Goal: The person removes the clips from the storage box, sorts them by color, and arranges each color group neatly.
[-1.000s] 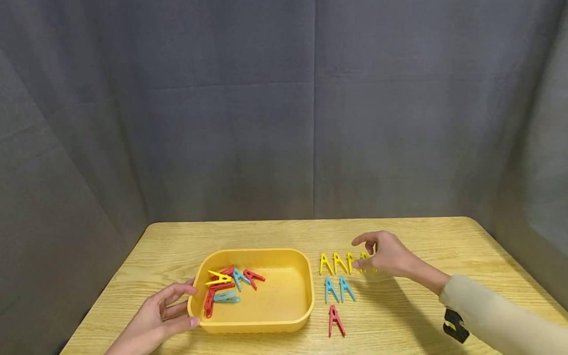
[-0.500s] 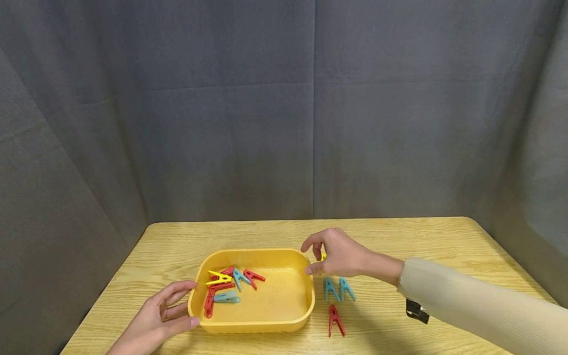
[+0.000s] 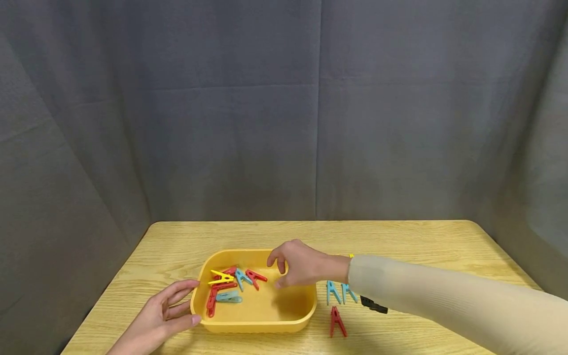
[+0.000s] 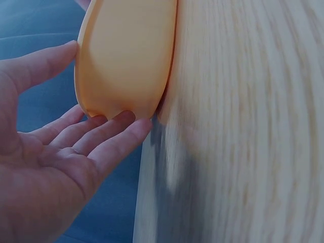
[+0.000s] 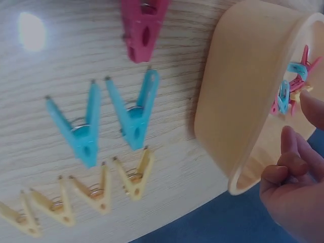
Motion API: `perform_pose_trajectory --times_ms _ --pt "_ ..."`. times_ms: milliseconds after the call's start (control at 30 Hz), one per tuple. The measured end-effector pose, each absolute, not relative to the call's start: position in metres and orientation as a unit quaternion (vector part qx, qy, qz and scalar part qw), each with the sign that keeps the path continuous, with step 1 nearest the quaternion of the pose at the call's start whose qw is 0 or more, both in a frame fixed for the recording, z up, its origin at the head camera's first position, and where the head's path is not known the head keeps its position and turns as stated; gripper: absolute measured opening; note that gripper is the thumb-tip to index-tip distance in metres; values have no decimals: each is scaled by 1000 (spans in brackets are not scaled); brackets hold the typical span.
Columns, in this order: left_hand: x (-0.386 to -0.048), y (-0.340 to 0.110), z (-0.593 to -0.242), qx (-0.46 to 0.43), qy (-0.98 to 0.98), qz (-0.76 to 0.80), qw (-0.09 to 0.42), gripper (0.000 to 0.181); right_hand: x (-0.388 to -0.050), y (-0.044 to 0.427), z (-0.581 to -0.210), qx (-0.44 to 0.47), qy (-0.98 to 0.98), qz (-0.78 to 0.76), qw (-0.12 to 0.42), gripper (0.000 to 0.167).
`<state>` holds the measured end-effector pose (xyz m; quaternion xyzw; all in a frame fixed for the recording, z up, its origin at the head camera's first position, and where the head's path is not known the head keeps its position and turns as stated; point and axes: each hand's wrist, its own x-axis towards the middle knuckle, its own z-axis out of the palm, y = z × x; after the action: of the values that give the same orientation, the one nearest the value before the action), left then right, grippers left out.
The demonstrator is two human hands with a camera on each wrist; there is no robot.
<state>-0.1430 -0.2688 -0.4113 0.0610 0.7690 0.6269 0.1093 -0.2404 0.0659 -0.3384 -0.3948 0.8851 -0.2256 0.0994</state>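
My left hand (image 3: 155, 315) touches the left end of a yellow plastic basin (image 3: 257, 327), thumb and fingers spread against its wall in the left wrist view. Inside, at the left, lie several clothespins: a yellow clothespin (image 3: 222, 277), red clothespins (image 3: 212, 300) and blue ones. My right hand (image 3: 297, 264) hangs over the basin's right part, thumb and index apart, with nothing seen between them. Beside the basin's right wall are two blue clothespins (image 5: 135, 121) and a red clothespin (image 3: 337, 321). A row of yellow clothespins (image 5: 96, 192) is mostly hidden by my right arm in the head view.
Everything stands on a wood-grain table (image 3: 412, 231). A grey curtain (image 3: 230, 148) hangs behind it and along both sides. A black device (image 3: 373, 304) is strapped under my right sleeve (image 3: 426, 281).
My right hand has moved left, from above the row of yellow clothespins to over the basin. My left hand has stayed at the basin's left end, and the clothespins lie as before.
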Motion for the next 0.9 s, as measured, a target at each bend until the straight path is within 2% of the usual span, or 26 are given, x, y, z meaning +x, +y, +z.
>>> perform_pose_trajectory --times_ms 333,667,900 --pt "-142 -266 -411 52 764 632 119 79 -252 32 -357 -395 892 -180 123 45" --pt "-139 -259 -410 31 774 622 114 79 -254 23 -363 -355 912 -149 139 53" --pt "-137 -258 -409 30 775 622 111 78 -252 19 -369 -349 914 -150 141 50"
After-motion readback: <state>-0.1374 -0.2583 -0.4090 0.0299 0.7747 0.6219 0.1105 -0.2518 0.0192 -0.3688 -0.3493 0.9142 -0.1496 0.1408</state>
